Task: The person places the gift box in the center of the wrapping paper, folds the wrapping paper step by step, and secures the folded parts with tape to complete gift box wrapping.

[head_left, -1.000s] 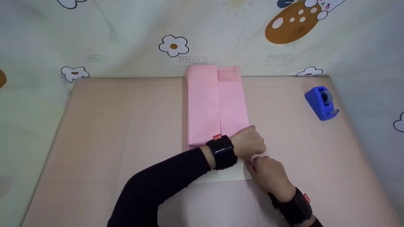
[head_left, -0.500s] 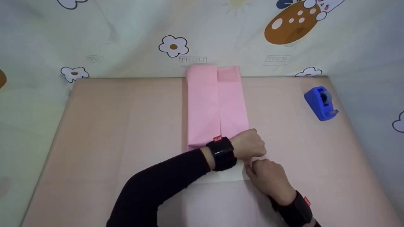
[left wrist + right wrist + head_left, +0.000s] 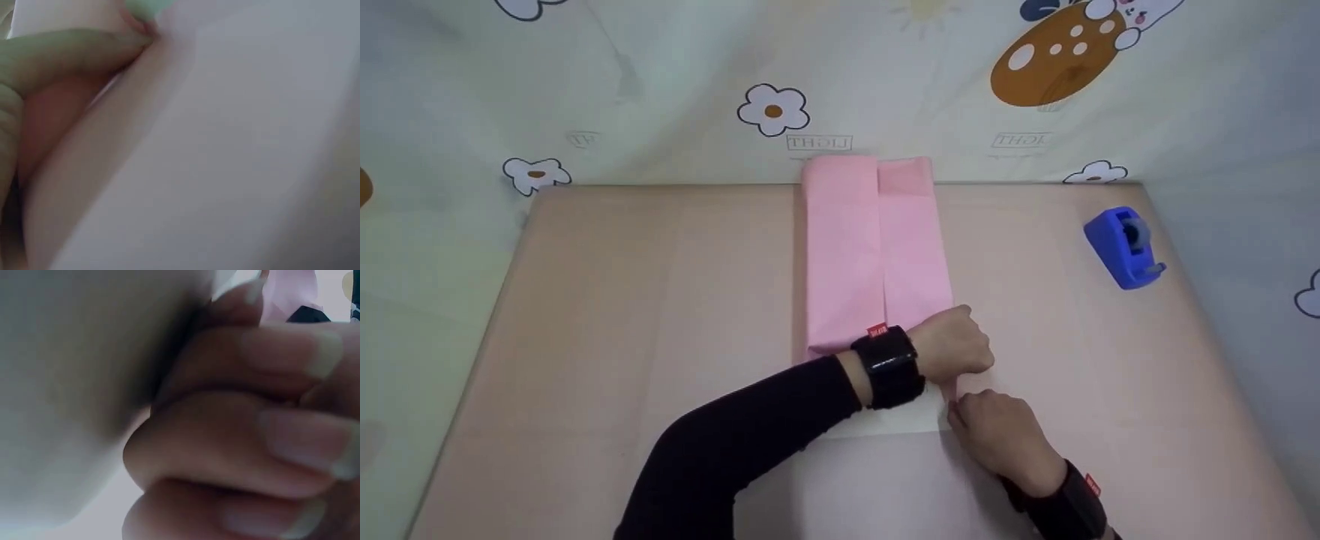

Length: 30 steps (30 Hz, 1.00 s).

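Note:
A pink paper package, with one layer overlapping another along a lengthwise seam, lies at the middle of the table in the head view. My left hand reaches across its near end and grips the near right corner, fingers curled. In the left wrist view a finger presses along a pink fold. Just below, my right hand pinches the tip of a narrow pink paper flap that sticks out toward me. Curled fingers fill the right wrist view. My left wrist hides most of the package's near end.
A blue tape dispenser stands at the far right of the table. Under the package's near end lies a pale sheet. A patterned curtain hangs behind the table's far edge.
My right hand has slid slightly toward me along the flap, so more pink shows between the hands. The left hand has shifted slightly toward me; the package stays in place.

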Each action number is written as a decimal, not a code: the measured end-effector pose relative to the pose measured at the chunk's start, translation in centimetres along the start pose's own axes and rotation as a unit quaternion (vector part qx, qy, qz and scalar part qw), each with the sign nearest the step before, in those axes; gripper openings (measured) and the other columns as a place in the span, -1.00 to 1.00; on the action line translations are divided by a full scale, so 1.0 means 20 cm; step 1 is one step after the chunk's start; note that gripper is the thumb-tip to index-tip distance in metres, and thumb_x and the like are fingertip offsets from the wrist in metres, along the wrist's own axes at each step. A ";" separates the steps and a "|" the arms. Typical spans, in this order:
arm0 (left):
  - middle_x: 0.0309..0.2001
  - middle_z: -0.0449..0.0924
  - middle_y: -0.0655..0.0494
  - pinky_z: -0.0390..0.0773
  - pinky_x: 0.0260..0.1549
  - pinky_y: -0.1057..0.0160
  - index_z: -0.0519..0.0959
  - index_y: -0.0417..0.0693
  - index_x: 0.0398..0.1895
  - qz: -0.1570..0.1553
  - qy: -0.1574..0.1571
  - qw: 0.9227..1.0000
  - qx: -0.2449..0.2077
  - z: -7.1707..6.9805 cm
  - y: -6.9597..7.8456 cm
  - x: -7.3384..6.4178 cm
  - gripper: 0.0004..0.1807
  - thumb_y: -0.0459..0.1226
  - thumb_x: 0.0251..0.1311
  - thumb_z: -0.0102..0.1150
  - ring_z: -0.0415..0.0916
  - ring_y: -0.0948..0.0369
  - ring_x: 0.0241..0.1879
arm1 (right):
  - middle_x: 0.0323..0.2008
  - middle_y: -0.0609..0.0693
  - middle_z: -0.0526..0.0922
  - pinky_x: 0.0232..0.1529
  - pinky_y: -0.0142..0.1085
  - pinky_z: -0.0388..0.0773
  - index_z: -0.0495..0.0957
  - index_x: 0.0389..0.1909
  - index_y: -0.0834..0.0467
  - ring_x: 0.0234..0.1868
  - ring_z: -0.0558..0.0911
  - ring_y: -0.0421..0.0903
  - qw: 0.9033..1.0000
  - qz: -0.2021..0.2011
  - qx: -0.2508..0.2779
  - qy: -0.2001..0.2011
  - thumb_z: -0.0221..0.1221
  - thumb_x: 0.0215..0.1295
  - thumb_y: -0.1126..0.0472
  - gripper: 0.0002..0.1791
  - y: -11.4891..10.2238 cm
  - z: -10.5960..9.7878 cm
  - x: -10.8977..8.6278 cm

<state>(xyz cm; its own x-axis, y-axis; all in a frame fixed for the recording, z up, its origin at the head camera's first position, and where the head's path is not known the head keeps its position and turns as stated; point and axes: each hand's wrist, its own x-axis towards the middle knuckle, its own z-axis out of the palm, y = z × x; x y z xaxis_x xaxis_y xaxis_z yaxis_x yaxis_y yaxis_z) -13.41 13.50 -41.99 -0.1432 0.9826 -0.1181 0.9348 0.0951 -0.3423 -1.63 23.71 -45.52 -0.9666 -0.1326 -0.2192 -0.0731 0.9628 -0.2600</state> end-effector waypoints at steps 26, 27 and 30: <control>0.00 0.69 0.35 0.41 0.30 0.17 0.72 0.37 -0.08 -0.121 0.036 0.990 0.056 -0.09 0.14 -0.09 -0.72 -0.20 0.41 0.04 0.53 0.26 0.10 | -0.56 0.08 0.58 -0.59 -0.07 0.46 0.50 -0.48 0.15 -0.52 0.58 -0.01 0.999 0.002 0.006 0.032 0.17 0.36 0.19 -0.78 0.05 -0.06 0.04; -0.01 0.66 0.32 0.43 0.25 0.20 0.71 0.33 -0.07 -0.145 0.057 0.986 0.059 -0.11 0.18 -0.12 -0.74 -0.20 0.41 0.04 0.51 0.25 0.10 | -0.55 0.09 0.58 -0.59 -0.06 0.48 0.51 -0.49 0.17 -0.52 0.58 0.00 0.999 -0.005 0.000 0.036 0.19 0.32 0.21 -0.81 0.05 -0.06 0.04; -0.14 0.62 0.30 0.50 -0.06 0.35 0.70 0.20 -0.11 -0.220 0.142 0.964 0.046 -0.13 0.33 -0.23 -0.81 -0.19 0.32 0.12 0.51 0.28 -0.07 | -0.60 0.06 0.53 -0.61 -0.09 0.48 0.47 -0.60 0.15 -0.55 0.53 -0.03 0.999 -0.015 -0.018 0.033 0.23 0.17 0.29 -0.81 0.06 -0.06 0.03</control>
<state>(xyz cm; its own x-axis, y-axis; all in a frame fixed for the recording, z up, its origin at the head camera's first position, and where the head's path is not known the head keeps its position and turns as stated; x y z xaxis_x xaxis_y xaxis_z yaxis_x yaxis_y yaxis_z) -5.79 10.02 -41.31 -0.4128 0.8553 0.3131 0.7686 0.5116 -0.3841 -2.52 25.10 -44.78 -0.9779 -0.1460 -0.1499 -0.1089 0.9667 -0.2315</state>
